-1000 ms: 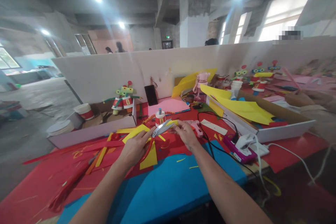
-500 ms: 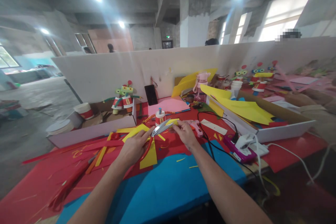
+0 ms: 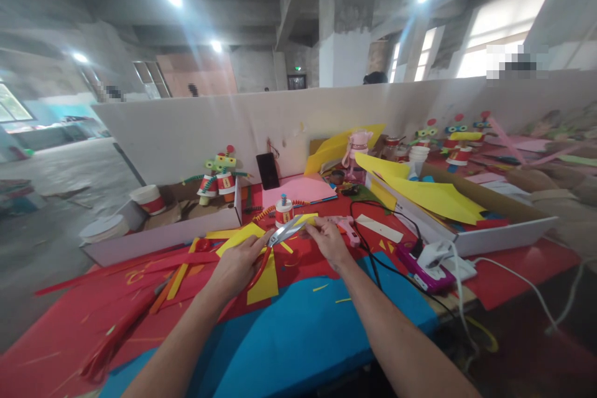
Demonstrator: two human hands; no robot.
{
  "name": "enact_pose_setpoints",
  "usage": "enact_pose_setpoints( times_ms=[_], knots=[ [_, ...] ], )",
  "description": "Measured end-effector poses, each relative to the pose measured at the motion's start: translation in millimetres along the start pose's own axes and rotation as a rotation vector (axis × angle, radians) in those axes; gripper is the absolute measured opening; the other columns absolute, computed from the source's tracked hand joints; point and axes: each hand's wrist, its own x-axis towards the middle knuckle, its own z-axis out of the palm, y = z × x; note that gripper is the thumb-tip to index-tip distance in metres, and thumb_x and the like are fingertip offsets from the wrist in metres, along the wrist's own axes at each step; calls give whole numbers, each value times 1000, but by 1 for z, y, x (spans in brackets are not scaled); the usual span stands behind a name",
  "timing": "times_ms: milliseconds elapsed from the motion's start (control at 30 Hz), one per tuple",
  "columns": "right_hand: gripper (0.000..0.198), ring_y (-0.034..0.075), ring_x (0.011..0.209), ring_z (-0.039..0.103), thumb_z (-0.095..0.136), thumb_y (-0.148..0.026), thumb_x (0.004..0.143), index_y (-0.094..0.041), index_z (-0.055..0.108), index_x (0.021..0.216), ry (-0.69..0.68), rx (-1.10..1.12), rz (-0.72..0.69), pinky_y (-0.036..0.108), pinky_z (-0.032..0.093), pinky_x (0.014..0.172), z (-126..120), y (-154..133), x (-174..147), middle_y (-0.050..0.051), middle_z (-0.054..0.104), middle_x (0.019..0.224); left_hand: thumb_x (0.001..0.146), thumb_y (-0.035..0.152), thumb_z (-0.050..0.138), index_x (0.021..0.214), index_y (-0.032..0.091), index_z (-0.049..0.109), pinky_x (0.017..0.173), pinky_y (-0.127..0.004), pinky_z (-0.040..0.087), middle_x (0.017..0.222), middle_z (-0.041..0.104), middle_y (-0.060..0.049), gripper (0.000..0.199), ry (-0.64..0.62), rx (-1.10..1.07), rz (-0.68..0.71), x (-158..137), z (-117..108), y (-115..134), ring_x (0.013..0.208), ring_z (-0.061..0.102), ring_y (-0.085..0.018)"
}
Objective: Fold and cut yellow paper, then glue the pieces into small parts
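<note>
My left hand (image 3: pixel 240 263) is closed around the red handles of a pair of scissors (image 3: pixel 282 235), whose blades point right. Pinched in my right hand (image 3: pixel 327 242) is a small piece of yellow paper (image 3: pixel 308 218), with the blades at its edge. Just behind the blades stands a red-and-white paper cup figure (image 3: pixel 284 214) with coiled arms and a blue piece on top. Larger yellow paper (image 3: pixel 263 283) lies beneath my left hand and the scissors.
A pink glue gun (image 3: pixel 349 230) lies right of my right hand. A purple power strip (image 3: pixel 425 268) with cables is farther right. Shallow white boxes stand left (image 3: pixel 163 238) and right (image 3: pixel 506 237). A phone (image 3: pixel 267 170) leans on the white partition (image 3: pixel 186 127). Blue sheet (image 3: pixel 298 329) covers the front.
The scissor blades have come closer together at the yellow paper. Both hands stay in nearly the same place.
</note>
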Motion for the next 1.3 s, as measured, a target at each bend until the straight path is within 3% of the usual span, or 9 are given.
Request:
enact_pose_setpoints(
  times_ms=[400, 833, 1300],
  knots=[
    [23, 19, 69, 67, 67, -44, 72, -23, 71, 79, 4, 2, 11, 36, 56, 74, -1, 0, 2, 1, 70, 73, 81, 6, 37, 143, 30, 34, 74, -27, 47, 105, 61, -6, 66, 3, -4, 18, 2, 2, -5, 86, 62, -19],
    [23, 19, 66, 67, 66, -44, 73, -23, 71, 82, -14, -6, 7, 35, 56, 72, -1, 2, 2, 1, 71, 72, 81, 9, 39, 144, 31, 31, 73, -27, 47, 115, 59, -6, 68, 7, 39, 34, 3, 2, -5, 98, 61, -22],
    [26, 19, 70, 68, 66, -42, 74, -21, 71, 88, -43, -29, 24, 36, 56, 75, -2, 3, 3, 1, 72, 78, 81, 6, 37, 142, 29, 36, 71, -27, 47, 111, 61, -7, 66, 19, 9, 53, 2, 4, -6, 88, 63, -21]
  ],
)
